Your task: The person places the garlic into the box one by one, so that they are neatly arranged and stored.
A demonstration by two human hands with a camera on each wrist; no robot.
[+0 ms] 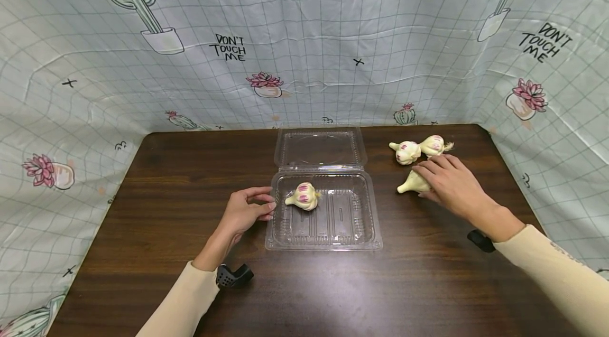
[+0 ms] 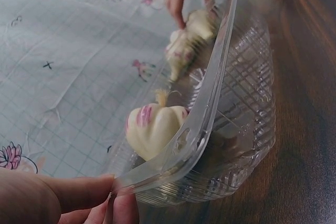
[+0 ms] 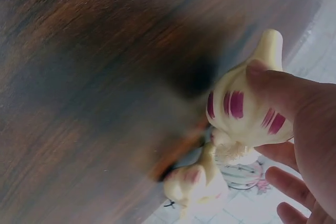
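A clear plastic clamshell box (image 1: 323, 246) lies with its lid (image 1: 320, 148) folded back. Inside its left part rests one garlic bulb (image 1: 304, 197), white with purple streaks. My left hand (image 1: 245, 211) is at the box's left side; in the left wrist view its thumb (image 2: 84, 191) and fingers pinch the rim. To the right of the box, my right hand (image 1: 452, 184) holds another garlic bulb (image 1: 413, 183) from above, its stem pointing left. The right wrist view shows the thumb across this bulb (image 3: 244, 106), which appears raised off the table.
Two more garlic bulbs, one left (image 1: 407, 152) and one right (image 1: 433, 145), lie touching beyond my right hand. The dark wooden table (image 1: 190, 178) is walled by a printed cloth (image 1: 323, 36) at the back and sides. Each wrist wears a black device (image 1: 234, 275).
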